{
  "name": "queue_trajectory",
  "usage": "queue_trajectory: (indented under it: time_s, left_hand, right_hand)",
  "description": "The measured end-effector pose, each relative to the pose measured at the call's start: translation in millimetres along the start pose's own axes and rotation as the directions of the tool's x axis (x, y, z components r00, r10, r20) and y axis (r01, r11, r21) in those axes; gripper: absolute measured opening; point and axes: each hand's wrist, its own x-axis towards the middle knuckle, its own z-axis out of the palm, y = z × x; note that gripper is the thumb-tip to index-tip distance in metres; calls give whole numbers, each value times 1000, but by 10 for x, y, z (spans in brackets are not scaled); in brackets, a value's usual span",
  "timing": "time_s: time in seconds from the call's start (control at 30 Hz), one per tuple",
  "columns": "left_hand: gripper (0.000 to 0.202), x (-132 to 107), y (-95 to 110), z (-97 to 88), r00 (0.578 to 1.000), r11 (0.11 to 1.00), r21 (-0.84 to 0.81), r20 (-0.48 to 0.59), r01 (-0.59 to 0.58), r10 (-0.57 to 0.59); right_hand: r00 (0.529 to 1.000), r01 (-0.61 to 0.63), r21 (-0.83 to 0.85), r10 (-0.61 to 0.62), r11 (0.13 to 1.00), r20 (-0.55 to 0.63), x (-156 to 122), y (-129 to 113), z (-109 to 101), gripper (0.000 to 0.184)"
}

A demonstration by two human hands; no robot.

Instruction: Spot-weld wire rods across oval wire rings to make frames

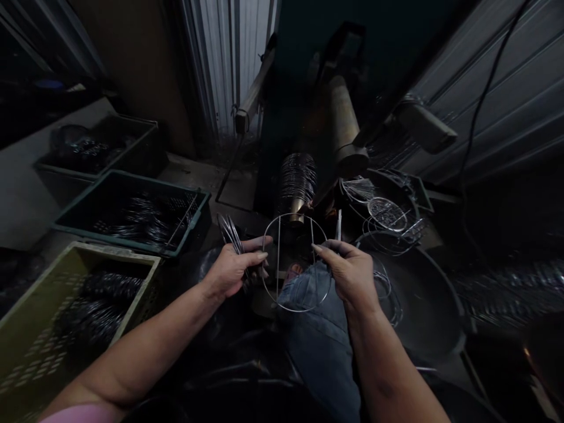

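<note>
Where are the hands, from the head camera?

The left hand is closed around a bundle of thin metal rods, its fingers pressed together. The right hand seems to pinch a round wire ring between thumb and fingers, though the thumb is hard to make out.

And the ring itself?

It stands upright above the blue jeans on the person's lap, between both hands. Two straight wires cross it, and the left fingertips touch its left side.

So what's the work at this instant?

Ring held up in one hand, loose rods gathered in the other.

What's around them?

A green plastic crate and a yellow-green crate on the left both hold dark wire pieces. A wide dark basin sits to the right, with wire rings heaped beyond it.

And the room?

Dim, with a concrete floor, a corrugated metal wall crossed by a black cable, and a stack of rings on a spindle straight ahead
</note>
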Motion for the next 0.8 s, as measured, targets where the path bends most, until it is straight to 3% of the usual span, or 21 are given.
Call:
queue_trajectory:
  time_s: [0.17,0.47,0.63,0.8]
  left_hand:
    - [42,41,134,76,999,1000,11,-33,1,-1]
    - [41,99,252,142,999,998,-50,22,-27,28]
    - [39,120,232,127,999,998,-49,30,-30,31]
    - [41,154,226,104,998,998,-48,40,-43,45]
  right_hand:
    - [999,42,-38,-42,998,-17,124,-54,21,29]
    - [997,-41,11,41,999,-64,214,-263,93,32]
    - [999,-45,32,45,998,3,230,-228,58,31]
    - [991,-103,146,114,984,-71,171,-156,41,38]
